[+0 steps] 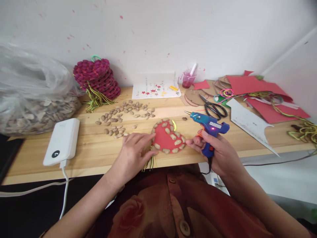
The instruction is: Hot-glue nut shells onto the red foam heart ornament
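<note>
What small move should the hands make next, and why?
I'd probably ease the glue gun over the red heart and put a dab on its bare middle. The right hand holds the gun with its nozzle off the heart, the left hand is at the heart's left edge, and the attached peanuts leave much of the middle bare red.
</note>
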### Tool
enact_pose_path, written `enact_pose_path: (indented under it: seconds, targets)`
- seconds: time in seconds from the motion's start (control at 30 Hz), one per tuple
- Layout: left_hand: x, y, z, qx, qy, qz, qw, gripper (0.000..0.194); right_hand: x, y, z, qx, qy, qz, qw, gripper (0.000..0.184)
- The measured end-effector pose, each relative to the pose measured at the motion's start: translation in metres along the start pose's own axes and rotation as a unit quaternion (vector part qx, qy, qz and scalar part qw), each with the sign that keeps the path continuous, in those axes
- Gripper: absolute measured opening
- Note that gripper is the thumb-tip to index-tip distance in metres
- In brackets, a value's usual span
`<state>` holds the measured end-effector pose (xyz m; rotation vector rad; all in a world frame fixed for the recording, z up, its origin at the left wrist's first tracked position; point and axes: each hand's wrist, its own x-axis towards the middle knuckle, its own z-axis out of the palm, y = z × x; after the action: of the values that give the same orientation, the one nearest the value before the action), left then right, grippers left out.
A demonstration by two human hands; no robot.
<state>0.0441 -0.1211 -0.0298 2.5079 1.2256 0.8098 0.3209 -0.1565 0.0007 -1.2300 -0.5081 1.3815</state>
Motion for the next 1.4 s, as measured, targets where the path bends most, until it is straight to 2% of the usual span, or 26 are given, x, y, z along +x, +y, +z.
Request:
enact_pose_path:
  seconds: [0.13, 0.37, 0.5, 0.67, 0.8, 0.93, 1.0, 1.2, 1.4]
  targets:
    - [-0.003, 0.003, -0.002, 0.001, 0.001, 0.004, 1.0, 0.043, 0.01, -0.005, 0.002, 0.004, 0.006, -0.024, 1.0, 0.037]
    - [-0.005, 0.009, -0.002, -0.083, -0.015, 0.036, 0.996, 0.036, 0.03, -0.009, 0.006, 0.024, 0.022, -0.027, 0.999, 0.036]
    - [-0.008, 0.011, 0.0, -0.099, -0.01, 0.064, 0.993, 0.031, 0.039, -0.007, 0.009, 0.025, 0.004, -0.029, 0.999, 0.036]
    - [-0.008, 0.012, 0.001, -0.102, -0.01, 0.065, 0.993, 0.026, 0.047, -0.004, 0.015, 0.026, -0.034, -0.027, 0.999, 0.033]
    - [-0.005, 0.009, -0.007, -0.083, 0.004, 0.075, 0.994, 0.027, 0.05, -0.002, 0.015, 0.037, -0.043, -0.031, 0.998, 0.031]
    - [-0.003, -0.004, -0.024, -0.028, 0.083, 0.009, 0.996, 0.028, 0.048, 0.002, 0.009, 0.041, -0.024, -0.048, 0.998, 0.029]
    - [-0.004, -0.013, -0.034, -0.009, 0.103, -0.022, 0.994, 0.025, 0.045, 0.005, 0.004, 0.042, -0.006, -0.059, 0.997, 0.026]
    - [-0.01, -0.034, -0.048, 0.018, 0.11, -0.052, 0.992, 0.017, 0.039, 0.008, 0.004, 0.03, 0.003, -0.07, 0.997, 0.021]
    - [-0.013, -0.038, -0.051, 0.042, 0.106, -0.048, 0.992, 0.017, 0.039, 0.007, 0.008, 0.011, 0.002, -0.065, 0.998, 0.028]
